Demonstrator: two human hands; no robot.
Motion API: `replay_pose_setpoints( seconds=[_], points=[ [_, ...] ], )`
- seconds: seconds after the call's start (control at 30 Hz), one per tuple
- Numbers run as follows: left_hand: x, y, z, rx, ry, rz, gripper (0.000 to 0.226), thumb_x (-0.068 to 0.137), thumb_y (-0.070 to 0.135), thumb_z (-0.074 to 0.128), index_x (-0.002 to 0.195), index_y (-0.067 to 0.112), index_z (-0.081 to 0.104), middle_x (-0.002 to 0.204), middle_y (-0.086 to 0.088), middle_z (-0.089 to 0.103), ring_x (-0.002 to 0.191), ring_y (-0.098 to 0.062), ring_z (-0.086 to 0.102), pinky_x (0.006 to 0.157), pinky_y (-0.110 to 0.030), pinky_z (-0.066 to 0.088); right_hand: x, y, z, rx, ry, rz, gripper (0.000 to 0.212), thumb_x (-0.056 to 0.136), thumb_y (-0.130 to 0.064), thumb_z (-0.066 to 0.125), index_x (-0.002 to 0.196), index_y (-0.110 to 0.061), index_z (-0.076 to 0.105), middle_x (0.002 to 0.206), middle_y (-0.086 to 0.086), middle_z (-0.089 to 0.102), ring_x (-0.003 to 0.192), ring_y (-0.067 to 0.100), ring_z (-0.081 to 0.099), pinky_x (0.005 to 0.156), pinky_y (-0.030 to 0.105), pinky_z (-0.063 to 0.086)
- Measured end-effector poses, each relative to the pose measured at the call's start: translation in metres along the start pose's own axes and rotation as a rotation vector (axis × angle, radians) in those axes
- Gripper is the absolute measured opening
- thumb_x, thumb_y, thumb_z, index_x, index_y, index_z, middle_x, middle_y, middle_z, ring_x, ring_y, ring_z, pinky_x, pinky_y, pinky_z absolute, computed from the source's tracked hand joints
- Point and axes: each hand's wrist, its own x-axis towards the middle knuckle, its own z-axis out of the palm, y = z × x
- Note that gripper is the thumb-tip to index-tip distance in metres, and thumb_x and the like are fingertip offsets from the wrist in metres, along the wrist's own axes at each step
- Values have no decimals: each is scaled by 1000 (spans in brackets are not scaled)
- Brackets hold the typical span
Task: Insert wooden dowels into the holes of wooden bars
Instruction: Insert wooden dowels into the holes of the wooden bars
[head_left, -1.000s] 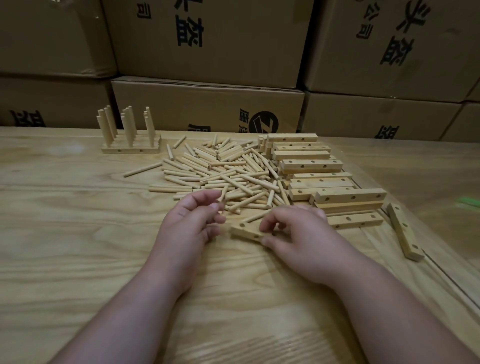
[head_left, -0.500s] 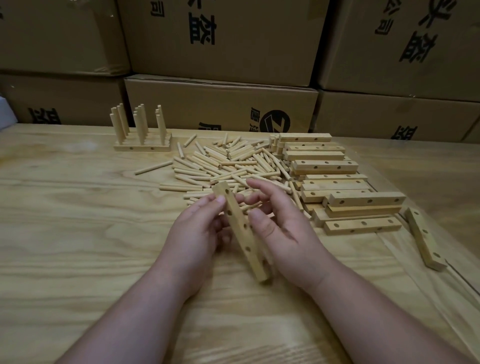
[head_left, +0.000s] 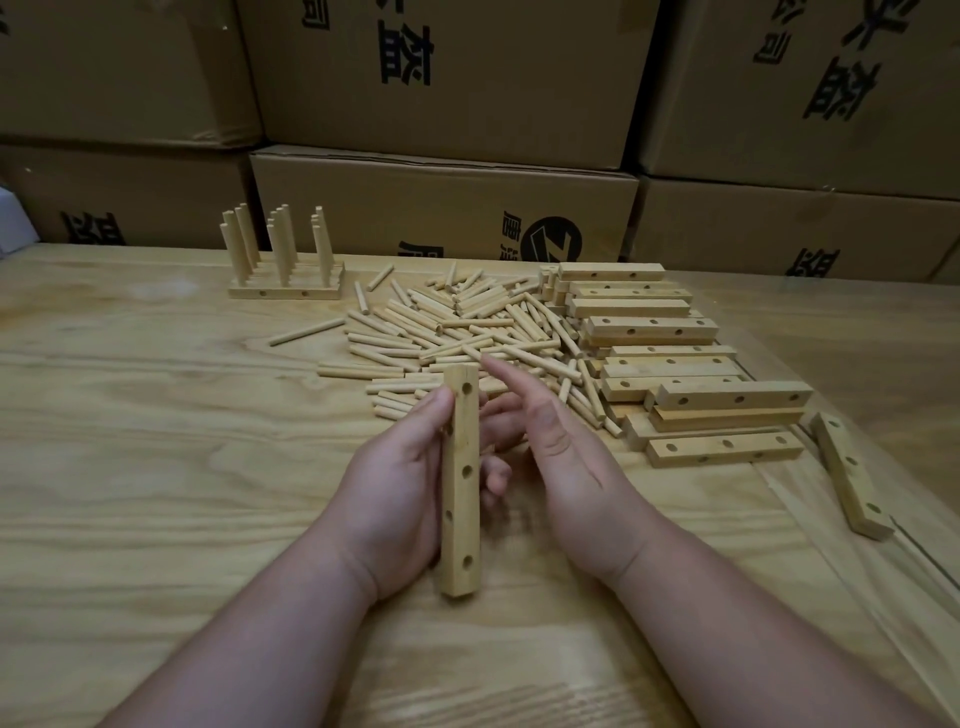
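Observation:
My left hand (head_left: 395, 493) grips a wooden bar (head_left: 461, 483) with empty holes in its faces, held lengthwise and pointing away from me above the table. My right hand (head_left: 561, 457) is beside the bar on its right, holding nothing, its index finger stretched toward the pile of loose dowels (head_left: 467, 332). A stack of empty bars (head_left: 675, 374) lies right of the pile. Several finished bars with upright dowels (head_left: 283, 260) stand at the back left.
The wooden table (head_left: 156, 467) carries everything. One bar (head_left: 852, 473) lies apart at the right near a seam in the tabletop. A single stray dowel (head_left: 306, 332) lies left of the pile. Stacked cardboard boxes (head_left: 441, 208) wall off the far edge.
A bar picked up from the table was turned from slanted to lengthwise, now held by my left hand alone. My right hand let go of it and its index finger points toward the dowels.

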Motion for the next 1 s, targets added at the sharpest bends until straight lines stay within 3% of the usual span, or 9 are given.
replay_pose_setpoints(
  seconds=[0.1, 0.17, 0.23, 0.33, 0.5, 0.63, 0.73, 0.83, 1.0],
  points=[
    [1, 2, 0, -86, 86, 16, 34, 93, 42, 48, 106, 13, 60, 83, -9, 66, 54, -19, 49, 56, -31, 40, 4, 2, -9, -219, 164, 28, 45, 97, -61, 34, 138, -47, 47, 103, -19, 61, 100, 1, 61, 82, 18, 46],
    [2, 5, -2, -137, 157, 27, 30, 99, 39, 47, 99, 14, 62, 79, -7, 62, 56, -18, 49, 57, -31, 38, 10, 7, -17, -568, 258, 47, 37, 97, -46, 46, 132, -41, 55, 106, -23, 54, 105, 0, 53, 89, 28, 44],
    [3, 7, -3, -164, 214, 40, 28, 100, 37, 47, 97, 14, 64, 79, -5, 58, 59, -17, 48, 57, -30, 37, 14, 12, -20, -873, 248, 95, 29, 96, -33, 56, 122, -36, 65, 105, -17, 47, 111, 9, 45, 98, 34, 39],
    [4, 6, -3, -159, 264, 50, 26, 98, 34, 52, 98, 13, 67, 78, -3, 54, 61, -15, 48, 57, -30, 38, 14, 19, -20, -1108, 179, 217, 27, 93, -39, 58, 118, -39, 67, 105, -14, 37, 109, 13, 33, 95, 34, 25],
    [4, 4, -3, -129, 277, 59, 21, 93, 31, 61, 103, 13, 65, 78, -3, 53, 59, -14, 49, 52, -27, 42, 13, 17, -16, -1119, 202, 236, 9, 92, -42, 60, 97, -39, 67, 105, -14, 38, 110, 14, 33, 90, 35, 20],
    [7, 1, -5, -100, 302, 71, 23, 93, 29, 65, 110, 14, 60, 80, -5, 53, 60, -15, 51, 48, -25, 45, 15, 9, -15, -905, 243, 110, 8, 99, -34, 53, 99, -42, 55, 104, -23, 48, 110, 5, 41, 90, 30, 20],
    [9, 0, -7, -75, 307, 68, 23, 93, 28, 67, 109, 12, 61, 79, -6, 53, 62, -15, 52, 49, -25, 45, 12, 2, -12, -736, 290, -73, 12, 99, -28, 55, 105, -37, 61, 94, -30, 57, 98, -1, 51, 91, 33, 34],
    [10, -1, -8, -55, 286, 73, 21, 92, 27, 68, 106, 13, 63, 79, -5, 52, 63, -14, 52, 50, -25, 46, 9, 0, -10, -680, 285, -176, 15, 96, -28, 58, 107, -30, 67, 96, -32, 57, 98, -2, 53, 91, 36, 46],
    [9, -2, -7, -43, 265, 82, 18, 90, 25, 69, 103, 15, 62, 77, -3, 52, 64, -14, 52, 51, -25, 46, 10, 4, -12, -653, 280, -203, 15, 95, -18, 65, 107, -26, 69, 99, -26, 59, 102, -1, 55, 87, 19, 46]
  ],
)
